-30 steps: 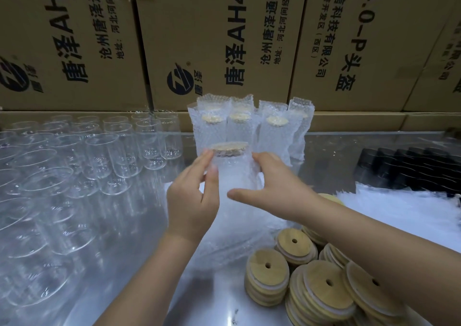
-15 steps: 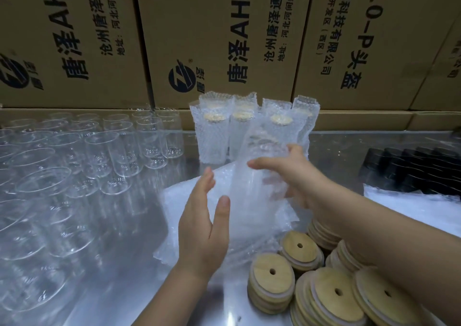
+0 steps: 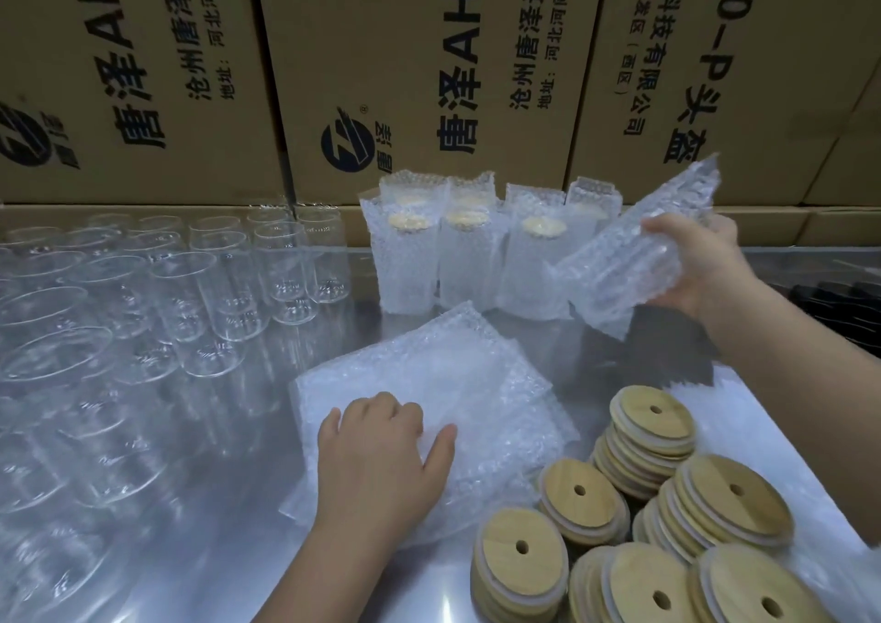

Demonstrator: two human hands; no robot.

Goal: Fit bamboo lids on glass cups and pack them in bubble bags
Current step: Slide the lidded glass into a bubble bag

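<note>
Tabletop: right hand grips bagged cup.

A shiny metal table holds empty glass cups, bagged cups, flat bubble bags and stacked bamboo lids.

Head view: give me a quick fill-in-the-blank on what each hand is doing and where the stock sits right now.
1. The right hand holds a bagged cup that is ____ rather than upright.
2. The left hand rests on the stack of empty ____ bags.
3. The bare glass cups stand on the ____ side of the table.
4. Each bamboo lid has a round ____ in it.

Missing words: tilted; bubble; left; hole
</note>
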